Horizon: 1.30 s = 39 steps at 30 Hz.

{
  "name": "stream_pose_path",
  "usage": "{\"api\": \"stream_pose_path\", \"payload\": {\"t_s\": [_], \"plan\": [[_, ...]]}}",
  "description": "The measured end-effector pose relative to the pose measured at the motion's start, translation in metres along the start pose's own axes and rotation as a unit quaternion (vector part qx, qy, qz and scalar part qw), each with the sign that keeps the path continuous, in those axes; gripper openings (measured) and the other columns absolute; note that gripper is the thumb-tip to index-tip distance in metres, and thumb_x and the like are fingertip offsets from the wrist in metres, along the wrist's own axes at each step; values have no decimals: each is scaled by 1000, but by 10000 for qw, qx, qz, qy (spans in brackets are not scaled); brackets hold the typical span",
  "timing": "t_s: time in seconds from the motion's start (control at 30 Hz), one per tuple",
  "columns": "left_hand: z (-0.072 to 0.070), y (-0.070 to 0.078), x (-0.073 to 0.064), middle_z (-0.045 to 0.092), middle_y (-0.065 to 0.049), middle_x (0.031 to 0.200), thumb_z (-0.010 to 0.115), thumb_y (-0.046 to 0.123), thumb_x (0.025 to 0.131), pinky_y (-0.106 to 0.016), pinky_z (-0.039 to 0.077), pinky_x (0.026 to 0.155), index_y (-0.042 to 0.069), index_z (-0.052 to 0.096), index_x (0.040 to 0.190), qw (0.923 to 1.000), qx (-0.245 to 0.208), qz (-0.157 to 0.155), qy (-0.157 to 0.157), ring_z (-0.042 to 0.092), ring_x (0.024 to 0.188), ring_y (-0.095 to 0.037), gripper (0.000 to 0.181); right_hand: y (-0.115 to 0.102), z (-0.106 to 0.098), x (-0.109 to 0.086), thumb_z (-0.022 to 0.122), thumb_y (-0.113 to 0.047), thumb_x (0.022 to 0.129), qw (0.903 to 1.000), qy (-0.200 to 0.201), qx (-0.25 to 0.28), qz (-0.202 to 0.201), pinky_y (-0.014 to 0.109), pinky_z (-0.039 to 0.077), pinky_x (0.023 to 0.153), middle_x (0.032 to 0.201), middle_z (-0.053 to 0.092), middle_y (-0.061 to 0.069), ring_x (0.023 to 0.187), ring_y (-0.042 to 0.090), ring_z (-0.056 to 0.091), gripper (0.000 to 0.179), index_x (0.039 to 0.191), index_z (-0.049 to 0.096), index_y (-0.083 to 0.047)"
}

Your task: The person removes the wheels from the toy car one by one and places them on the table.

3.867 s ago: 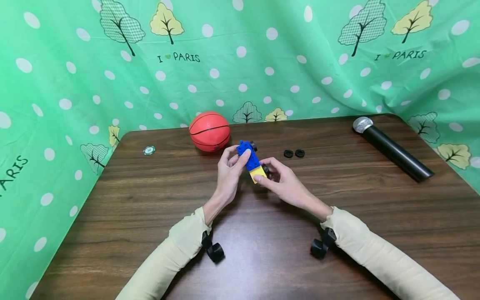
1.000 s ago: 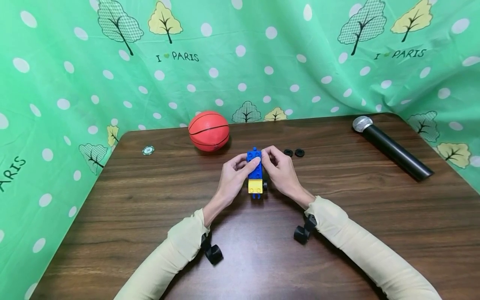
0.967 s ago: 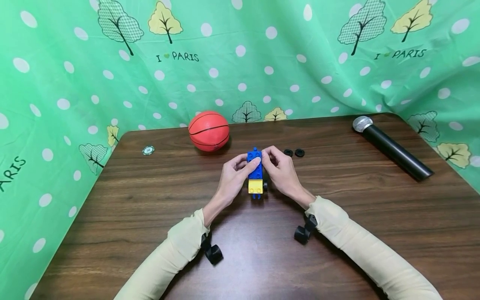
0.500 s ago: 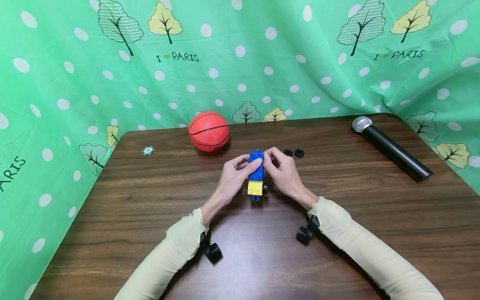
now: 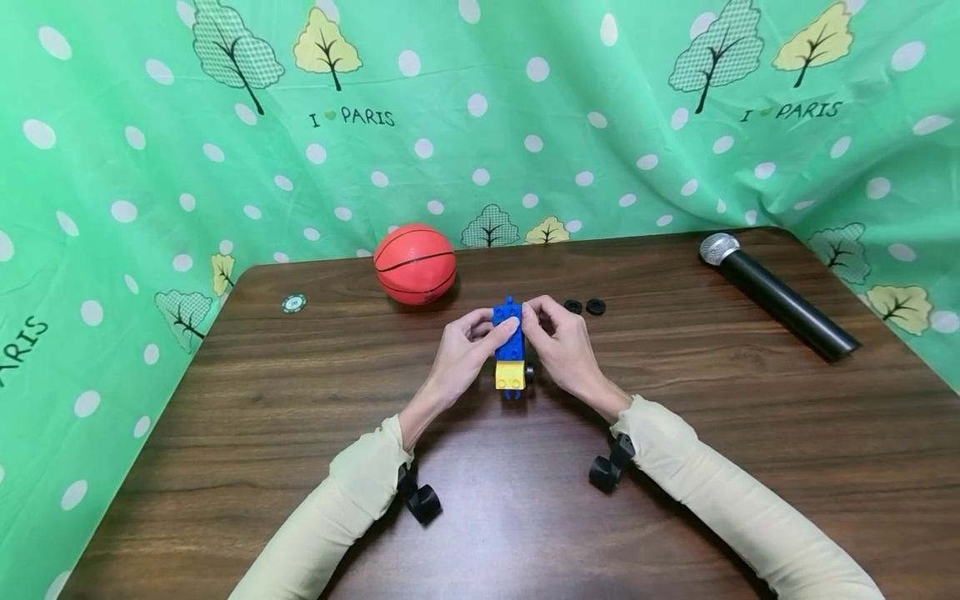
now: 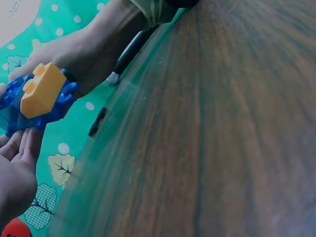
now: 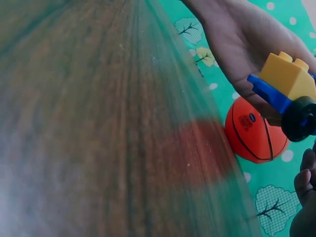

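A dark brown, wood-grained desk is framed by a green cloth, hung beyond the far edge and down both sides, printed with white dots, grey and yellow trees and the words "I PARIS" around a small heart. Soft folds are seen in it toward one o'clock from the block toy, taken as the dial's centre in the head view. The blue-and-yellow toy is held just above the desk near its middle, the yellow block turned to six o'clock, with a black wheel at five. It is gripped by the fingers of the left hand, the thumb laid across its blue top; its far right side is pinched by the curled fingers of the right hand, the exact contact being covered. Two small black rings are set side by side at two o'clock, near the right hand. A red ball is seated at ten o'clock by the far edge, and a round chip lies flat past it, between nine and ten. A microphone is laid aslant toward three. Pale light is reflected by the glossy wood at six o'clock.
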<state>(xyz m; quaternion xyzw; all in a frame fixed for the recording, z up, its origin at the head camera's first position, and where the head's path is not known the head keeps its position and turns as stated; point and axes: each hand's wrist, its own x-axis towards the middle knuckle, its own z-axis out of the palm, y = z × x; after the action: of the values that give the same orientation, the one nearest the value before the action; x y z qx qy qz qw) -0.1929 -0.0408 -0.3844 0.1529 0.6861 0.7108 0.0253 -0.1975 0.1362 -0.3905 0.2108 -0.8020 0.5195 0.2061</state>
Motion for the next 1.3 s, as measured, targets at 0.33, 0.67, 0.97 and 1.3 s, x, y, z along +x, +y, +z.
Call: {"api": "stream_pose_path", "payload": {"t_s": [0.33,0.67,0.97,1.3], "plan": [[-1,1,2,75,-13,100,68,19,99,-26,55,74,-6,68,121,9996,-63,-241,-126,68,83,-12,33,2,-5,-2,56,-9,104,9996,-284,-71,-32,25,39,61,78,57,3,68,18,50,12,99,65,-2],[-4,2,4,75,-10,100,65,15,102,-26,55,76,-10,66,119,9951,-727,-611,-265,69,85,-11,30,2,-7,-2,58,-5,102,9985,-250,-348,-354,24,40,60,77,59,3,67,16,51,10,98,66,-2],[-8,5,4,74,-8,98,65,15,102,-29,55,78,-8,65,118,9921,-1019,-665,-297,68,86,-13,28,1,-11,-4,59,-9,105,9991,-353,-137,-207,25,42,65,86,60,4,74,17,51,10,110,66,-3],[-8,2,2,73,-7,97,65,14,101,-28,56,78,-8,64,117,9933,-1038,-483,-143,67,84,-12,27,9,-24,-5,65,-4,100,9958,-453,-550,-571,28,52,77,97,60,7,86,17,57,31,130,64,1]]}}
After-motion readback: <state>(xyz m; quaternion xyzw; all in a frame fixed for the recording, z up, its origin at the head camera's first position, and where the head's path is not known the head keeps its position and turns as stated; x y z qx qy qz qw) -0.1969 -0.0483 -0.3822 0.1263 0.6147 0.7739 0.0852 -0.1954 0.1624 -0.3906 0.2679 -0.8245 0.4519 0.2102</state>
